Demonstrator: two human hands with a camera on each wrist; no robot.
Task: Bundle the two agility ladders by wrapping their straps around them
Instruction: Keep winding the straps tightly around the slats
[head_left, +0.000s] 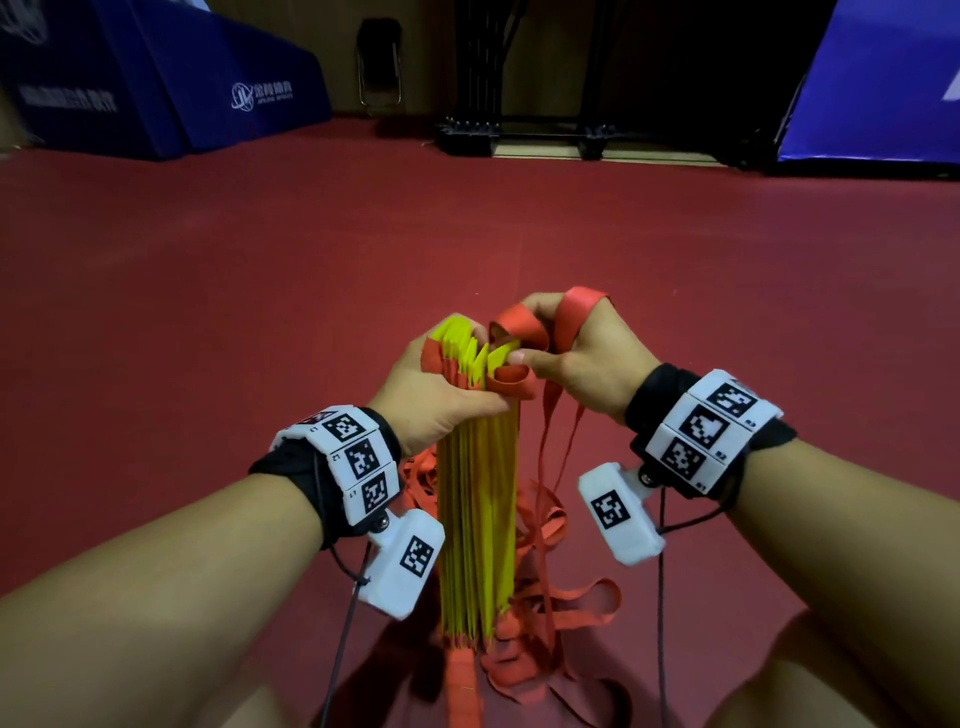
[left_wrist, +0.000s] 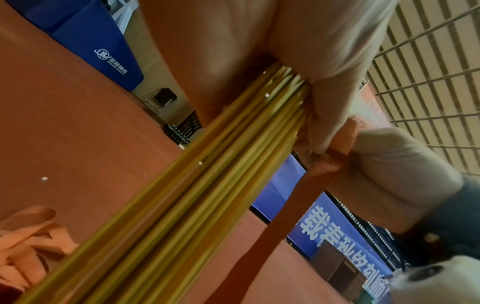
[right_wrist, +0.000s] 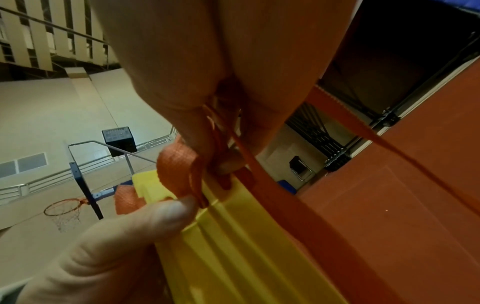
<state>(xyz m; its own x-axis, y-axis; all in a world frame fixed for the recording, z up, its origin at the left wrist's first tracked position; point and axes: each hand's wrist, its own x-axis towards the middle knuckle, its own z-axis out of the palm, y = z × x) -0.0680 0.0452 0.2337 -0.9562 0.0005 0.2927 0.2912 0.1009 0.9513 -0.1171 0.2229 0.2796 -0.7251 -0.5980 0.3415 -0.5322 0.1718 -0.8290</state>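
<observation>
Under both hands lies a dark red sports floor (head_left: 260, 312), inside a hall with a basketball hoop (right_wrist: 62, 208) and slatted walls. At the far edge stand blue padded mats (head_left: 171, 78), a folding chair (head_left: 379, 67) and a black metal rack (head_left: 519, 78).

Close to the person, the yellow ladder rungs (head_left: 478, 493) are gathered in one upright stack. The left hand (head_left: 436, 384) grips the top of this stack, fingers curled around it. The right hand (head_left: 582, 353) pinches red strap (head_left: 519, 332) at the top of the rungs, and one loop goes over its fingers. More strap (head_left: 550, 613) lies loose and tangled around the bottom of the stack.

I cannot tell where one ladder ends and the other begins. The lower end of the stack is partly hidden by the wrist cameras and strap.
</observation>
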